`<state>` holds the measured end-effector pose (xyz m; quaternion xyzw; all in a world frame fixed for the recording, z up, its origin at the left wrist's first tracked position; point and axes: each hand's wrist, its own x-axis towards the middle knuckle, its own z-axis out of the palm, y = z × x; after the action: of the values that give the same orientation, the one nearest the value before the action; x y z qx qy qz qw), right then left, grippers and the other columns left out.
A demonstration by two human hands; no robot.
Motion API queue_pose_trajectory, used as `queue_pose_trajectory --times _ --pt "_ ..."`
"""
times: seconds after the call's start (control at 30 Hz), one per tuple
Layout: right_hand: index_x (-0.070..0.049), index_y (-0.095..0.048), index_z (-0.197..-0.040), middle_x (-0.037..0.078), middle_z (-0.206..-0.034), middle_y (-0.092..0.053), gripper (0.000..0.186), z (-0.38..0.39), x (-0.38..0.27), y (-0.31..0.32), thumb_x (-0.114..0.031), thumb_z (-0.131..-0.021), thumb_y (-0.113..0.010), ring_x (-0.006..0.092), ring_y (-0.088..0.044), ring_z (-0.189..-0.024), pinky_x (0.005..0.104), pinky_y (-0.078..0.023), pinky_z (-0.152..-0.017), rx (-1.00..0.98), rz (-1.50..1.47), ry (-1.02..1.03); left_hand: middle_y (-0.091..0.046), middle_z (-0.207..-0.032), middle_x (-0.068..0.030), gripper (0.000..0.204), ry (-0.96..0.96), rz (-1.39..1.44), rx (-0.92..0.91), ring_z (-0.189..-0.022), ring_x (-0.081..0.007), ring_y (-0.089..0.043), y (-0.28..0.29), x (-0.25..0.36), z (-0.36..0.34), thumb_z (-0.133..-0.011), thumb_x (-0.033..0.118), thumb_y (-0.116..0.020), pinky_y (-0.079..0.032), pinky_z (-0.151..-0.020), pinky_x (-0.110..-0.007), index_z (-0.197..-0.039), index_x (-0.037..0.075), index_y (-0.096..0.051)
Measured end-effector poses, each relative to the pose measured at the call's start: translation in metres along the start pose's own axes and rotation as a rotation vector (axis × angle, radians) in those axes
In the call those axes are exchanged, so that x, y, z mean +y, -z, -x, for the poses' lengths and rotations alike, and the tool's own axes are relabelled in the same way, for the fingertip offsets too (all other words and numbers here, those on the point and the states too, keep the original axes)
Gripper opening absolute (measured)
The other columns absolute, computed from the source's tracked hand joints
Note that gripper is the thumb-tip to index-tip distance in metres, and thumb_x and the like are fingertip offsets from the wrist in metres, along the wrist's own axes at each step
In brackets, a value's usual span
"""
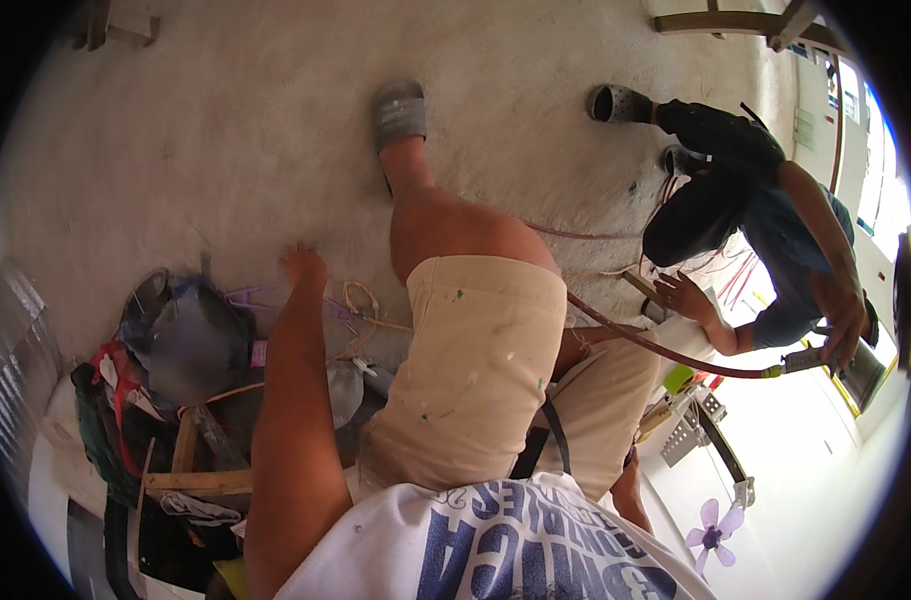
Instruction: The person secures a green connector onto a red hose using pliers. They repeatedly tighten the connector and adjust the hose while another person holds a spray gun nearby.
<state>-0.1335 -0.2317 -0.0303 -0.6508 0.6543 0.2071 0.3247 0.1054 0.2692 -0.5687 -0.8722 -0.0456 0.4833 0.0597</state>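
My left hand (303, 265) reaches down over the concrete floor on the left, its fingers somewhat blurred but looking spread, with nothing visible in them. Close beside it lies a thin purple clothes hanger (245, 297). To its right is a loose loop of tan cord (360, 300). Below the hand, by my forearm, are a dark bag (153, 300) and a clear plastic bag (345, 395). Of my right arm (630, 495) only a short piece shows beside my shorts; the hand itself is hidden.
At the right a crouching co-worker (755, 200) holds an air tool (803, 360) on a reddish hose (665, 347) that runs past my legs. A wooden frame (200, 482) and cloths lie left. Purple fan blades (715, 535) rest on a white surface, lower right.
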Motion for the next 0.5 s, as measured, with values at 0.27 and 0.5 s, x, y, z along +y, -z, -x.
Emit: queue_pose_trajectory --times 0.27,0.5 --pt "-0.004 -0.051 -0.123 -0.001 -0.072 -0.052 0.027 0.004 -0.003 0.017 -0.015 -0.099 -0.056 0.0088 -0.048 -0.055 0.0266 -0.038 -0.046 0.188 0.231 0.323 -0.062 -0.112 -0.0197 0.017 -0.297 0.345 0.223 -0.095 -0.0394 -0.065 0.023 -0.021 0.013 -0.098 0.012 -0.051 -0.055 -0.081 -0.044 -0.103 0.002 -0.063" --pt "0.0 -0.048 -0.134 0.004 -0.097 -0.058 0.043 0.012 -0.014 -0.008 -0.017 -0.098 -0.063 0.01 -0.055 -0.077 0.0254 -0.046 -0.062 0.16 -0.079 0.822 -0.064 -0.103 -0.0166 0.017 -0.431 0.794 0.822 -0.089 -0.0345 -0.066 0.23 -0.035 0.147 -0.097 0.016 -0.058 -0.052 -0.075 -0.043 -0.106 0.005 -0.067"
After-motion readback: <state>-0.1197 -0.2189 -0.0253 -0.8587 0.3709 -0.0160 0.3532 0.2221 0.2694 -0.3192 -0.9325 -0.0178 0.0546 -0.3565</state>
